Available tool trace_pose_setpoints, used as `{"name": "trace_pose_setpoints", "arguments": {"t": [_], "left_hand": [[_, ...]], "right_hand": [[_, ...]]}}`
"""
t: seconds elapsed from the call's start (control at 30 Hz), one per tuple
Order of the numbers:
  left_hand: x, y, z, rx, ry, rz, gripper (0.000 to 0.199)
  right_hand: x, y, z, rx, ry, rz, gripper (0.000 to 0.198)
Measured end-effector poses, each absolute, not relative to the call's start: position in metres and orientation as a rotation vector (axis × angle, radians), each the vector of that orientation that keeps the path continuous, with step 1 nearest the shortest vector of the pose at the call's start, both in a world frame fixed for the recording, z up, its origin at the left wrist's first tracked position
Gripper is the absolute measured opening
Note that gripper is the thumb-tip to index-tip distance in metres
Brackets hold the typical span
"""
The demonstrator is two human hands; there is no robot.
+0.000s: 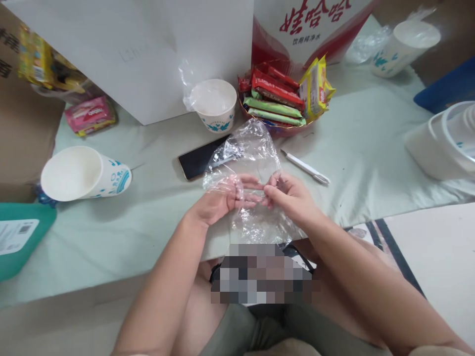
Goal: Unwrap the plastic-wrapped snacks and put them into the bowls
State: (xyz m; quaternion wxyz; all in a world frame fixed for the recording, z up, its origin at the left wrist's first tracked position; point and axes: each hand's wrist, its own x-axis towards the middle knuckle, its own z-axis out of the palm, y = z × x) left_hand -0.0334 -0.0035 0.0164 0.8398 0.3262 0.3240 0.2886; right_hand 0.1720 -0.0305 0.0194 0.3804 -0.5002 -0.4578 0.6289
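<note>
Thin, crinkled, clear plastic, seemingly a plastic bag [256, 143], spreads over the table's front edge between my hands. My left hand [226, 198] is partly covered by it, with its fingers stretched out to the right and apart. The thumb and fingers of my right hand [284, 195] pinch the plastic close to the left fingertips. Just beyond, a black phone [198, 160] lies partly beneath the plastic. To the right rests a white pen [306, 167].
A paper cup with plastic in it [215, 104] stands beside a bowl of wrapped snacks [278, 129]. Another cup [87, 173] lies on its side at left. White containers [441, 143] stand at right, a pink packet [91, 116] at back left. Large boxes [208, 44] stand behind.
</note>
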Motion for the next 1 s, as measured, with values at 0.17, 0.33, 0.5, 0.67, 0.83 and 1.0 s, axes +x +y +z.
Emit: {"name": "trace_pose_setpoints", "arguments": {"t": [0.17,0.33,0.5,0.67,0.83,1.0], "left_hand": [[-0.0378,-0.0035,0.0179,0.731,0.606,0.61,0.075],[-0.0362,-0.0063,0.013,0.756,0.664,0.588,0.057],[-0.0389,-0.0053,0.0103,0.744,0.627,0.598,0.065],[-0.0394,-0.0053,0.0102,0.75,0.608,0.629,0.086],[-0.0359,-0.0079,0.0089,0.758,0.677,0.605,0.075],[-0.0301,-0.0079,0.0138,0.715,0.792,0.635,0.054]], "right_hand": [[0.1715,-0.0303,0.0158,-1.277,-1.226,1.598,0.038],[0.17,-0.0319,0.0149,-1.215,-1.323,1.585,0.035],[0.1726,-0.0283,0.0147,-1.445,-1.32,1.281,0.03],[0.1733,-0.0279,0.0166,-1.555,-1.422,0.845,0.027],[0.1691,-0.0335,0.0167,-1.331,-1.619,1.003,0.03],[0.1697,-0.0338,0.015,-1.289,-1.607,1.049,0.032]]}}
